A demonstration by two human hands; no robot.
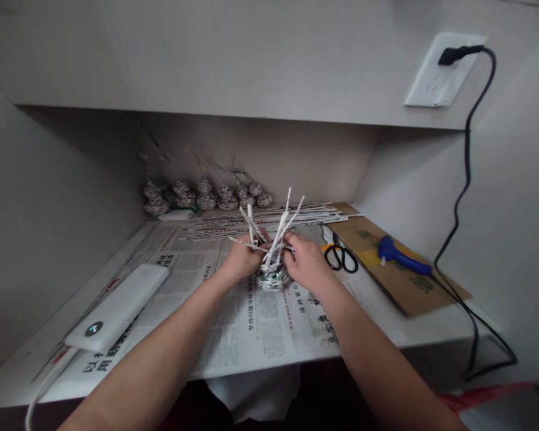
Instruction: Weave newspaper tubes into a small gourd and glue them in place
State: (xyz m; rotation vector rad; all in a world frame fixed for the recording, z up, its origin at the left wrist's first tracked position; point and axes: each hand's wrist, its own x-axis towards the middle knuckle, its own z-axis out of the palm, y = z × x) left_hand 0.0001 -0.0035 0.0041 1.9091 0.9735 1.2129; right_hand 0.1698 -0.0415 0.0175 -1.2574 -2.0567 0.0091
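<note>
Between my two hands stands a small woven paper basket (272, 279), round at its base, with several rolled-paper strips (282, 227) sticking up and outward from its top. My left hand (242, 258) is closed at the basket's upper left side, its fingers among the strips. On the upper right side, my right hand (306, 258) pinches at the weave and a strip, thumb toward me. The fingertips of both hands are partly hidden by the strips. The basket rests on newspaper (224, 323) spread over the desk.
Behind lie long rolled-paper sticks (233, 224). Several gourd-shaped woven pieces (227, 197) line the back wall. Black-handled scissors (341, 257) lie right of my hand. A blue glue gun (402, 257) rests on cardboard (408, 293), its cord running to a socket (444, 72). A white power bank (119, 308) sits left.
</note>
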